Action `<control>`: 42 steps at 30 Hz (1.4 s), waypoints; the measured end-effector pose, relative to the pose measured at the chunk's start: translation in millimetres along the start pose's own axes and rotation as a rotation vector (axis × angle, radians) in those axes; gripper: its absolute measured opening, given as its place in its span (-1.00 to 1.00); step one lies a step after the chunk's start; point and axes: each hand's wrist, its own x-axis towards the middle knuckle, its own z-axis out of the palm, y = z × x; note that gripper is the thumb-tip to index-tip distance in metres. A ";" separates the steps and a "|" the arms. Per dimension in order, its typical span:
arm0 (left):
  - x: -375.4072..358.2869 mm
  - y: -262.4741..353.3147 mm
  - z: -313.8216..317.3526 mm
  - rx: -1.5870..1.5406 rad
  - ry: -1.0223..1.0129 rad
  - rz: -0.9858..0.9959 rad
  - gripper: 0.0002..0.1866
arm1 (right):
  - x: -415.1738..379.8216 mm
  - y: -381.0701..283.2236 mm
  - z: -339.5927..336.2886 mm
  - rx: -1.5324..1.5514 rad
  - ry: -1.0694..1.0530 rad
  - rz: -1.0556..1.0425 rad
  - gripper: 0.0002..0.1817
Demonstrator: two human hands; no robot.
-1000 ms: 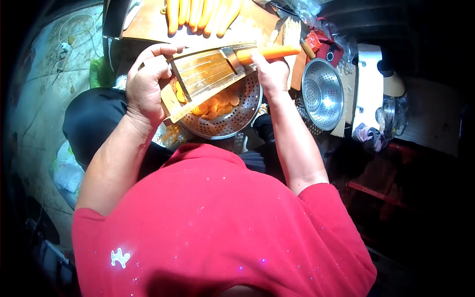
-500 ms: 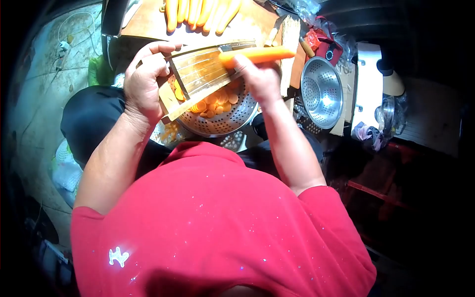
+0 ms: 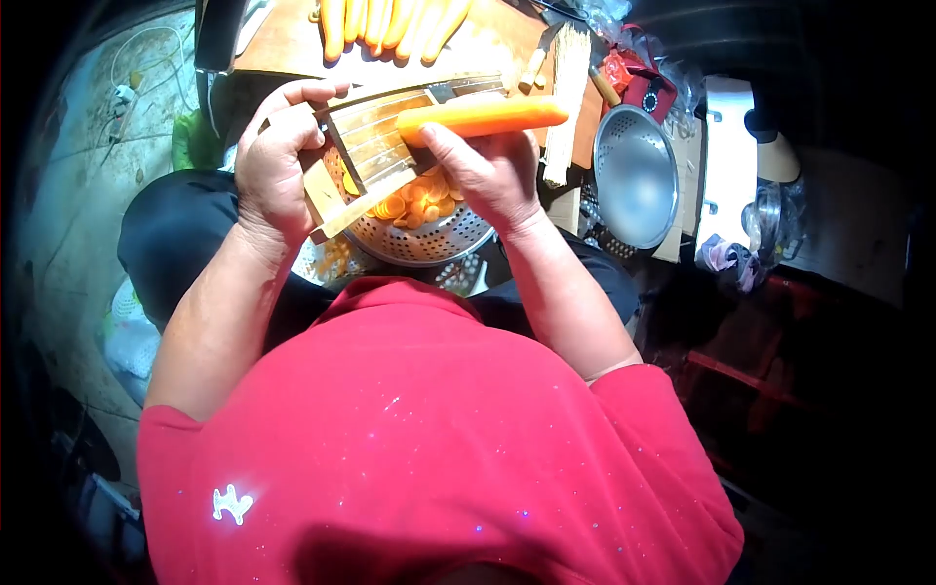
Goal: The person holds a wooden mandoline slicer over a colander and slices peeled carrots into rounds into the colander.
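Observation:
My left hand [image 3: 283, 161] is closed on the near left end of a wooden mandoline slicer [image 3: 375, 136], which is held slanted over a steel colander [image 3: 429, 244]. With my right hand [image 3: 492, 175] I grip a long peeled carrot [image 3: 497, 115], its left end resting on the slicer's board. My thumb lies along the carrot's near side; the other fingers are mostly hidden behind it. Below the slicer, round carrot slices [image 3: 419, 200] are heaped in the colander.
Several peeled carrots [image 3: 390, 24] lie on a brown board [image 3: 283, 44] at the back. To the right are a knife [image 3: 536, 63], a straw brush [image 3: 567, 97] and another steel colander [image 3: 636, 175]. A white box lid [image 3: 729, 166] stands farther right.
My right hand and the carrot have moved left along the slicer, toward my left hand. The left hand keeps its hold, shifted slightly left in view.

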 end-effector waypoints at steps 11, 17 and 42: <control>2.7 -0.4 -5.0 -0.005 -0.024 0.024 -0.60 | 13.2 34.8 -7.9 0.250 0.131 0.329 -0.66; 0.8 -1.4 -6.0 -0.019 -0.033 0.005 -0.61 | 14.8 48.6 -13.4 0.257 0.133 0.428 -0.63; -1.2 -1.3 -5.5 -0.020 -0.024 0.006 -0.61 | 8.7 53.3 3.5 0.269 0.178 0.331 -0.67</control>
